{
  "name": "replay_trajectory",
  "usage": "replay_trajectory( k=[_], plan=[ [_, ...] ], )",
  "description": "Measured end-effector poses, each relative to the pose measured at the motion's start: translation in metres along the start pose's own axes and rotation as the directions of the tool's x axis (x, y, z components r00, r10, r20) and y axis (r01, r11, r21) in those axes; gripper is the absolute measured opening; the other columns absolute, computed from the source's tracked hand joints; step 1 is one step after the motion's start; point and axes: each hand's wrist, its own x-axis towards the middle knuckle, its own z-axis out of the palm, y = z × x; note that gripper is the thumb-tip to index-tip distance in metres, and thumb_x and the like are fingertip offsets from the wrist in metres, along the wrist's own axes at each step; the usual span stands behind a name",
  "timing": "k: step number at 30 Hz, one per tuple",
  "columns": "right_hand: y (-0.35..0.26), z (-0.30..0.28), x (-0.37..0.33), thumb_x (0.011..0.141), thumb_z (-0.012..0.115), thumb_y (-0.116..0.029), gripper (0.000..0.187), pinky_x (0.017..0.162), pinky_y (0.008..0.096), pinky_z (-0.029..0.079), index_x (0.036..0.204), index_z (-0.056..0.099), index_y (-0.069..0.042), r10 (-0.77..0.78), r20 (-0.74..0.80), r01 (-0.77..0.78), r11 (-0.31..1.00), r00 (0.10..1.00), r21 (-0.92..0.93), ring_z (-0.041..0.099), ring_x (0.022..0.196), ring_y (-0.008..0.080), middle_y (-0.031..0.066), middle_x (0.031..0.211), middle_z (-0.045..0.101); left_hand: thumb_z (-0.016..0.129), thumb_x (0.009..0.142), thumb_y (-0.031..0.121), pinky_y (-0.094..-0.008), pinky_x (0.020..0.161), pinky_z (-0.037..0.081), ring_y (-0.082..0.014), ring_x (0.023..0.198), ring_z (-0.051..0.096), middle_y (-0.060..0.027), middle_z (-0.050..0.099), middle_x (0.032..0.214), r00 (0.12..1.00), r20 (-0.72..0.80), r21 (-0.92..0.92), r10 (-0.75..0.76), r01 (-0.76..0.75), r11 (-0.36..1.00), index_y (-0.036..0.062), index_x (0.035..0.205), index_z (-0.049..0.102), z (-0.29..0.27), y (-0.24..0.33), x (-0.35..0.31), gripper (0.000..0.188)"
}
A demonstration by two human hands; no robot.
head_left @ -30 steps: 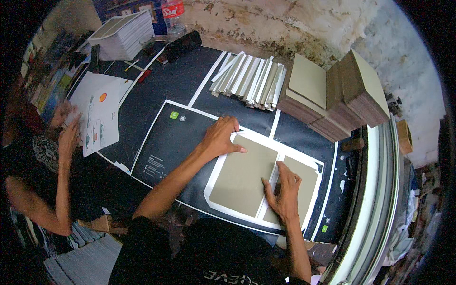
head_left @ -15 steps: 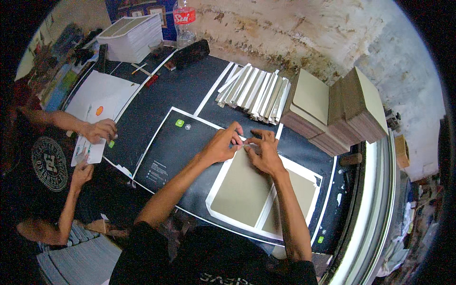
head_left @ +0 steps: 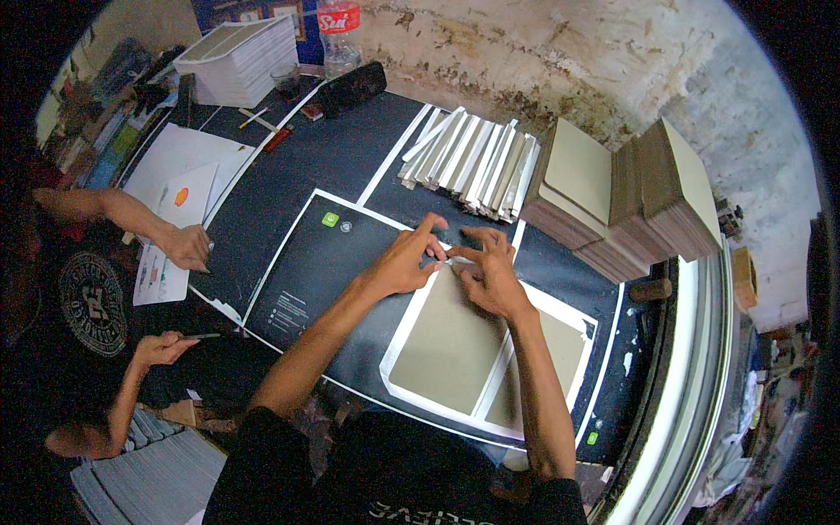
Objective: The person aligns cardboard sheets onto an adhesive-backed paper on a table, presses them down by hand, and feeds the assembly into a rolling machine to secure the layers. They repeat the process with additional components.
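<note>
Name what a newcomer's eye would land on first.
Probably the left hand and right hand, fingers close together at the far-left corner of the white sheet bearing two grey-brown boards. Then, beyond them, the row of narrow strips and, to its right, the board stacks.

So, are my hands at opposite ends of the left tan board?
No, the left hand and the right hand are close together near the upper left corner of the left tan board.

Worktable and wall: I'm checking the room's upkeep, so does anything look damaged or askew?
The wall is blotched with dark stains behind the strips, which lie at uneven angles, unlike the neatly stacked boards.
</note>
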Motion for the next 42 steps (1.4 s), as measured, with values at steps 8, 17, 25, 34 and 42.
replay_trajectory(
  k=[8,17,25,34,42],
  plan=[
    [-0.003,0.004,0.006,0.079,0.069,-0.012,0.04,0.115,0.0583,0.027,0.118,0.072,-0.013,-0.026,0.075,0.029,0.999,0.997,-0.036,0.036,0.14,0.0398,0.0168,0.149,0.048,0.075,0.08,-0.003,-0.0398,0.074,0.056,-0.0286,0.087,0.072,-0.0133,0.074,0.091,0.999,-0.033,-0.025,0.042,-0.043,0.999,0.0028,0.133,0.038,0.0,-0.005,-0.004,0.065],
    [-0.008,-0.007,0.011,0.076,0.073,-0.015,0.031,0.114,0.0581,0.03,0.107,0.076,-0.011,-0.078,0.066,0.081,0.995,0.995,-0.054,0.037,0.14,0.0407,0.0194,0.145,0.051,0.075,0.079,-0.003,-0.0394,0.071,0.056,-0.0298,0.085,0.072,-0.0133,0.073,0.087,0.998,-0.052,-0.027,0.042,-0.043,0.999,0.0024,0.134,0.037,0.002,-0.008,-0.003,0.068],
    [-0.001,0.002,0.009,0.076,0.075,-0.016,0.027,0.114,0.0561,0.031,0.102,0.078,-0.009,-0.058,0.021,0.059,0.997,0.998,-0.052,0.038,0.139,0.039,0.0176,0.143,0.054,0.072,0.08,-0.004,-0.0401,0.071,0.057,-0.0305,0.084,0.072,-0.0144,0.072,0.087,0.998,-0.053,-0.004,0.026,-0.026,1.0,0.0023,0.133,0.037,0.004,-0.002,-0.002,0.065],
    [-0.006,0.007,0.006,0.075,0.074,-0.014,0.024,0.114,0.055,0.031,0.097,0.079,-0.005,-0.064,-0.06,0.062,0.997,0.996,-0.038,0.04,0.138,0.0393,0.0164,0.14,0.055,0.07,0.08,-0.005,-0.04,0.067,0.056,-0.0307,0.077,0.072,-0.0159,0.073,0.085,0.991,-0.128,-0.016,0.048,-0.051,0.999,0.0018,0.132,0.036,0.008,-0.007,-0.002,0.063],
    [-0.009,0.01,0.0,0.071,0.075,-0.013,0.024,0.113,0.0557,0.032,0.094,0.08,-0.006,-0.077,-0.163,0.068,0.996,0.984,-0.062,0.039,0.138,0.0398,0.0161,0.143,0.054,0.068,0.078,-0.004,-0.0392,0.064,0.054,-0.0288,0.069,0.069,-0.0152,0.072,0.082,0.988,-0.148,-0.017,0.034,-0.036,0.999,0.0014,0.13,0.035,0.01,-0.006,-0.001,0.062]
  ],
)
